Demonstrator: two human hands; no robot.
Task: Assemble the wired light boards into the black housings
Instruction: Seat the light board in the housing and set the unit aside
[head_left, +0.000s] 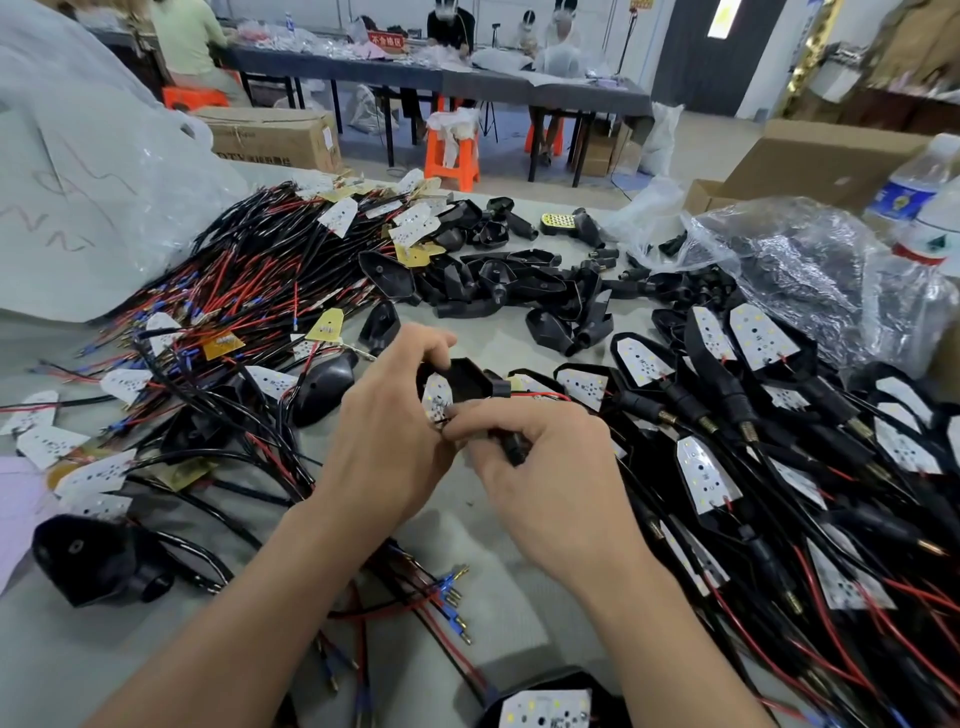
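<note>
One assembled unit (545, 709), a white angular board seated in a black shell, lies at the bottom edge, with loose red and black wires tipped in blue sleeves (447, 587) just above it on the grey table (52, 654). At the centre, the left hand (384, 441) curls its fingers round a small black plastic housing (462, 376), thumb on its upper rim. A white dotted light board (436, 397) sits at the housing's open mouth, touching fingertips of both hands. The right hand (540, 478) pinches the board's lower tip, its other fingers curled round a black stem (514, 447). A pile of finished units (727, 415) fills the right, a heap of wired boards (234, 291) the left, and empty black housings (509, 280) lie at upper centre.
</note>
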